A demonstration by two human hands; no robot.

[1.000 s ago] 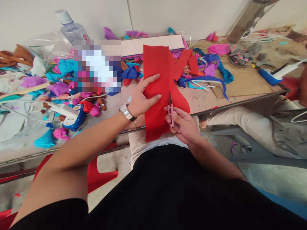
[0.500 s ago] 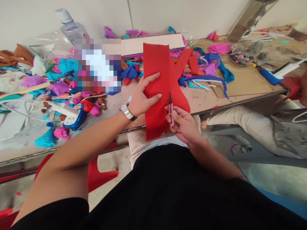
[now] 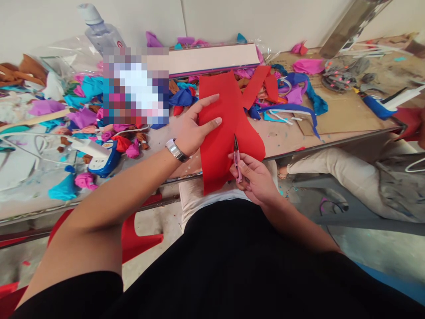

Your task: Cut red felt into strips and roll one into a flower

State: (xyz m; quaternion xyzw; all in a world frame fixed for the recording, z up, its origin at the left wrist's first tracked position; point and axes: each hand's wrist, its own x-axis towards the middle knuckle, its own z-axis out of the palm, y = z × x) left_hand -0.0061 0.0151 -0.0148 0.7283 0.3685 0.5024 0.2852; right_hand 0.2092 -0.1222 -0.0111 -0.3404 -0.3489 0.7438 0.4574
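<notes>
A large piece of red fabric (image 3: pixel 221 104) hangs over the table's front edge (image 3: pixel 332 142), partly slit up the middle. My left hand (image 3: pixel 194 128) lies on its left half with two fingers stretched flat, thumb underneath, gripping the cloth. My right hand (image 3: pixel 257 179) is closed on small pink-handled snips (image 3: pixel 236 156), whose dark blades point up into the cut. A metal watch (image 3: pixel 175 150) sits on my left wrist.
Heaps of pink, blue, purple and brown fabric scraps (image 3: pixel 83 117) cover the table. A blue-and-white glue gun (image 3: pixel 98 159) lies left, a water bottle (image 3: pixel 99 33) and a long flat box (image 3: pixel 212 60) behind. A seated person's legs (image 3: pixel 335 166) are at right, beside another glue gun (image 3: pixel 388 104).
The red fabric has lowered toward the table, its top edge sitting flatter. The snips and my right hand have dropped slightly with it. My left hand keeps its grip.
</notes>
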